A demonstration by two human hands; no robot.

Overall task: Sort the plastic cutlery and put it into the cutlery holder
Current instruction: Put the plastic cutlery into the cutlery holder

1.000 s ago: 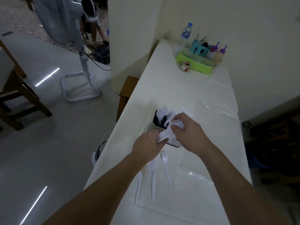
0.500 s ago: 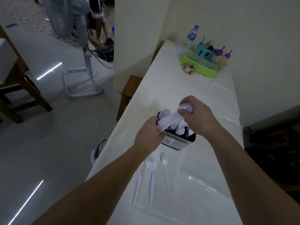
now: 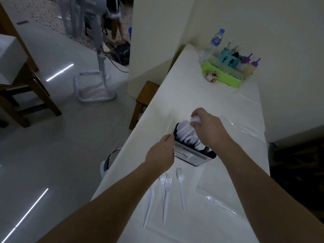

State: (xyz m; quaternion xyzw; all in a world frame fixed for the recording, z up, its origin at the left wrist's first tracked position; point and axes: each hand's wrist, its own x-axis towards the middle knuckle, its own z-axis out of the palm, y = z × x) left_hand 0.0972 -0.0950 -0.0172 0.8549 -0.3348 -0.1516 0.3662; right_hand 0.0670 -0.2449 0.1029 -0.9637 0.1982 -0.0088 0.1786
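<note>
The cutlery holder (image 3: 194,152), a dark box with a printed label on its near wall, stands on the white-covered surface (image 3: 184,95) near its left edge. It is already crowded with white plastic spoons (image 3: 186,133), bowls up, mostly at its far end; whether they sit in separate compartments cannot be told from this angle. The right hand (image 3: 208,130) is above the far end of the holder, fingers closed on a bunch of white spoon bowls at the top of the pile, apparently lowering or settling them in. The left hand (image 3: 160,154) is wrapped against the holder's near-left corner, steadying it; how firmly it grips cannot be told.

Just in front of the holder, between the forearms, loose cutlery lies on the surface: a single fork (image 3: 180,185) to the right, a pair of forks (image 3: 165,192) overlapping beside it, and what looks like a knife (image 3: 149,206) furthest left, all with handles pointing toward the person.

Judging by this, the spoons are largely in and the task is well advanced, with the forks and the knife left to be gathered and slotted in.

At the far end of the surface stand a green tray (image 3: 222,77), a water bottle (image 3: 213,42) and squeeze bottles (image 3: 250,64), well apart from the work.
</note>
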